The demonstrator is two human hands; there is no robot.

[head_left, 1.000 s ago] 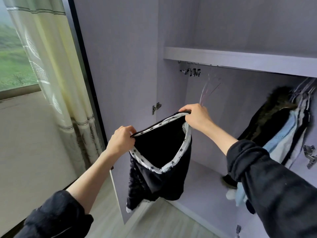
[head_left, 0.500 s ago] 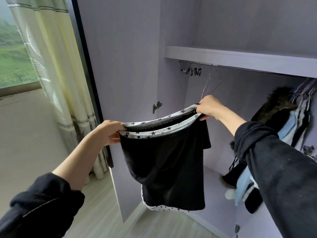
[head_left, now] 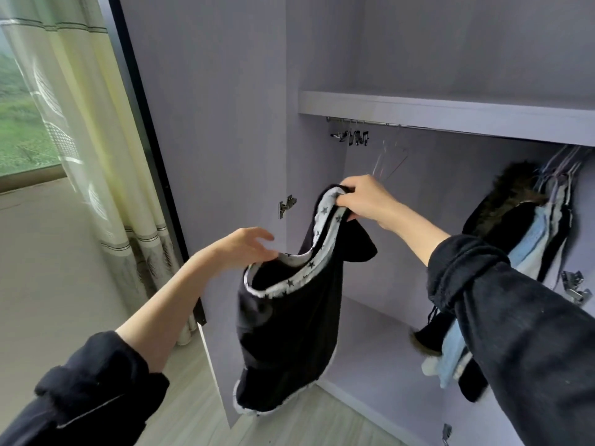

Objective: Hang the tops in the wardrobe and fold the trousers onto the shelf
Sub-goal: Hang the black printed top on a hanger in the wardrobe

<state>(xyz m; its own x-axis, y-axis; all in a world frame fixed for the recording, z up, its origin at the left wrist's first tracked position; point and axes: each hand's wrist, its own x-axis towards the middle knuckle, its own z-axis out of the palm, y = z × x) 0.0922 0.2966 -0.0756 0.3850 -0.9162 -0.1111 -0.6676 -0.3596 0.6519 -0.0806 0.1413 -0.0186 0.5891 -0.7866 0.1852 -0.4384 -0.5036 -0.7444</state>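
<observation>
Still early: black garment (head_left: 289,333) with star-print trim hangs in the air below the shelf (head_left: 450,112), unfolded, on no hanger. Right hand (head_left: 363,199) pinches its trim up near the rail (head_left: 386,123); left hand (head_left: 248,249), fingers loosely spread, touches the rim, gripping nothing. Right of it under the shelf, several hung clothes (head_left: 531,239). Shelf shows no folded trousers from here.

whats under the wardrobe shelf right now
Under the shelf runs a metal rail with spare clips and thin empty hangers at its left, and hung clothes bunched at the right. The right sleeve covers the clothes' lower part.
</observation>
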